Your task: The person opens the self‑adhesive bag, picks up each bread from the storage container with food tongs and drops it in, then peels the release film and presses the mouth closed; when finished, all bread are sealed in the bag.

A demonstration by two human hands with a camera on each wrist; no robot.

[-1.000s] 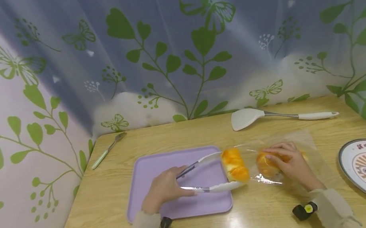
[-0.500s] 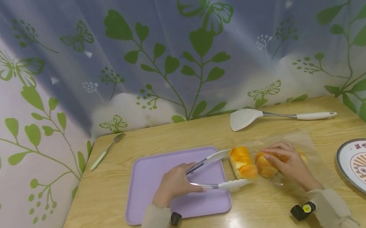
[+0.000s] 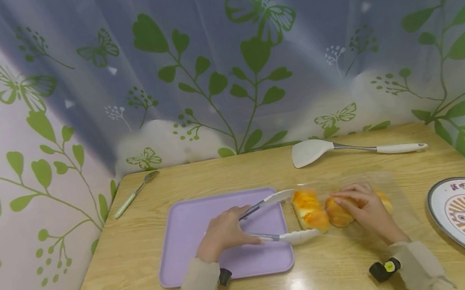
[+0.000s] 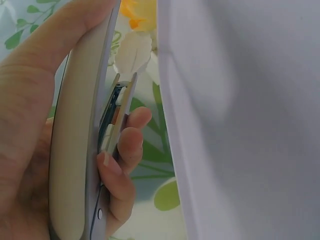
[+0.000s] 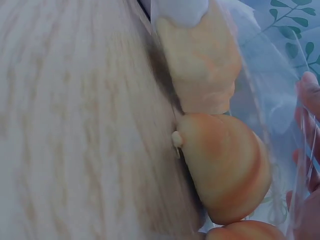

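Note:
My left hand (image 3: 224,233) grips a pair of tongs (image 3: 275,198) with white scalloped ends; their handle (image 4: 77,140) fills much of the left wrist view. Between the tong ends sits a golden, ridged bread roll (image 3: 310,210), one end lying against its lower edge. How firmly they hold it I cannot tell. My right hand (image 3: 365,207) pinches a clear plastic bag (image 3: 392,190), with a rounder bun (image 3: 337,212) under the fingers. In the right wrist view, the roll (image 5: 202,65) touches this bun (image 5: 227,165), and part of another bun (image 5: 245,232) shows below.
A purple tray (image 3: 178,236) lies under the left hand. Behind are a white spatula (image 3: 309,152) and, far left, a small green-handled utensil (image 3: 132,197). A patterned plate (image 3: 444,212) is at the right. A leafy curtain (image 3: 219,65) hangs along the table's back edge.
My left hand has moved right with the tongs, carrying the roll off the tray's edge up beside the round bun. The right hand has hardly moved, still pinching the bag.

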